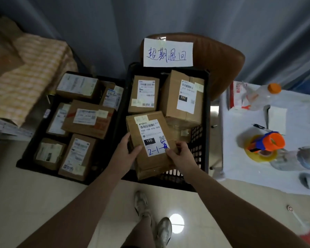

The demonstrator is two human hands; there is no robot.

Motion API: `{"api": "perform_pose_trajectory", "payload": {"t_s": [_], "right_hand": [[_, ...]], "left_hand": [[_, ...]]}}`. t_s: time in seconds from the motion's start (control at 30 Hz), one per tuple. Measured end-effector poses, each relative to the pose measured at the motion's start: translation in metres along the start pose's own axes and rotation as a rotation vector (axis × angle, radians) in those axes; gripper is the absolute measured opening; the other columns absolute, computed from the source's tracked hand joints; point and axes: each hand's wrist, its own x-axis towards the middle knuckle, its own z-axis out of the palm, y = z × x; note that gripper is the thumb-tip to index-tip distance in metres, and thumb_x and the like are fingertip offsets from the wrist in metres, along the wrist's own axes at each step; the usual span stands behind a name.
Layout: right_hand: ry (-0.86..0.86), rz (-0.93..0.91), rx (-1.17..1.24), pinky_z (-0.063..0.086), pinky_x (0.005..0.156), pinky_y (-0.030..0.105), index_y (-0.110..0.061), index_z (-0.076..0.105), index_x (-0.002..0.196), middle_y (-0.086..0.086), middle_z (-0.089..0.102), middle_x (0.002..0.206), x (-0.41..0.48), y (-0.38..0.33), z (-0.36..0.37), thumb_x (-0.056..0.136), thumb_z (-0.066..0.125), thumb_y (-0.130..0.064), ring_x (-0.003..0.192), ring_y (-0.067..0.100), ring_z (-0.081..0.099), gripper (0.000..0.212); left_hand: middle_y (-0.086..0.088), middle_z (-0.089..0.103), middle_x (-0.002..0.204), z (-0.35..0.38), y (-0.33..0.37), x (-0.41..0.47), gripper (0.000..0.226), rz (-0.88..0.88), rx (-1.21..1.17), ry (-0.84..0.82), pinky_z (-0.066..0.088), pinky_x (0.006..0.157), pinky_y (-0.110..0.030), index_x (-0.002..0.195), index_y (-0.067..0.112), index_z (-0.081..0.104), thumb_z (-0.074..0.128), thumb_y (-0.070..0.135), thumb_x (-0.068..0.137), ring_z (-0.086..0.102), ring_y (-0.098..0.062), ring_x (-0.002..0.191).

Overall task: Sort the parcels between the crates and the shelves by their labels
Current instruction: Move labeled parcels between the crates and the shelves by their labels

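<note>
Much of the parcel (150, 140) you hold is readable: a printed "150" and blue handwriting "2-1-", whose last mark your right thumb partly covers. Its finer print is too blurred to read. It sits tilted over the near half of the black crate (205, 140), hiding the crate floor under it, and you cannot tell from here whether it rests on anything.

Deeper inside that crate lie two more parcels: one (143, 94) with an illegible label and one (183, 97) marked "032". Under the "032" box something clear and wrapped (179, 127) is hard to make out. Behind the crate, a handwritten sign (168, 52) covers part of a brown chair (218, 59).

Left of the crate, a second crate (23, 161) holds several boxes whose labels are all smeared. Right of the crate, a white-covered table (249, 169) runs out of frame; a tape dispenser (265, 142) and a bottle (263, 94) stand on it, and the pale shapes at its far edge are cut off.

Your left hand (127, 151) grips the parcel's left edge, thumb on the top face, fingers going underneath out of sight. Your right hand (179, 154) clasps its right side, curled fingers on top, thumb pressed on the label's lower corner. Both forearms reach forward, nearly straight.
</note>
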Motion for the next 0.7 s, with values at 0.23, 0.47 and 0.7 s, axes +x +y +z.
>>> {"api": "perform_pose_trajectory", "payload": {"t_s": [0.23, 0.47, 0.7], "right_hand": [[-0.085, 0.008, -0.108, 0.05, 0.08, 0.021, -0.024, 0.036, 0.128, -0.013, 0.058, 0.113, 0.022, -0.003, 0.034, 0.083, 0.074, -0.02, 0.097, 0.004, 0.057, 0.059], [-0.167, -0.069, -0.346, 0.055, 0.075, 0.029, -0.038, -0.011, 0.15, -0.009, 0.054, 0.106, 0.021, 0.006, 0.052, 0.094, 0.06, -0.021, 0.087, 0.013, 0.06, 0.092], [-0.08, -0.155, -0.32, 0.057, 0.079, 0.034, -0.04, 0.005, 0.151, -0.013, 0.06, 0.117, 0.017, 0.021, 0.054, 0.094, 0.059, -0.031, 0.091, 0.006, 0.06, 0.079]], "left_hand": [[0.002, 0.043, 0.144, -0.035, -0.009, 0.027, 0.061, 0.073, 0.287, 0.002, 0.04, 0.106, -0.038, 0.148, 0.022, 0.029, 0.056, 0.016, 0.094, 0.043, -0.016, 0.129], [-0.01, 0.042, 0.143, -0.038, -0.029, 0.031, 0.044, 0.168, 0.701, -0.042, 0.039, 0.102, -0.034, 0.138, 0.011, 0.046, 0.054, 0.017, 0.095, 0.046, -0.024, 0.125], [-0.012, 0.04, 0.143, -0.039, -0.043, 0.023, 0.051, 0.156, 0.725, -0.051, 0.04, 0.105, -0.038, 0.14, 0.011, 0.045, 0.06, 0.02, 0.092, 0.043, -0.027, 0.127]]}}
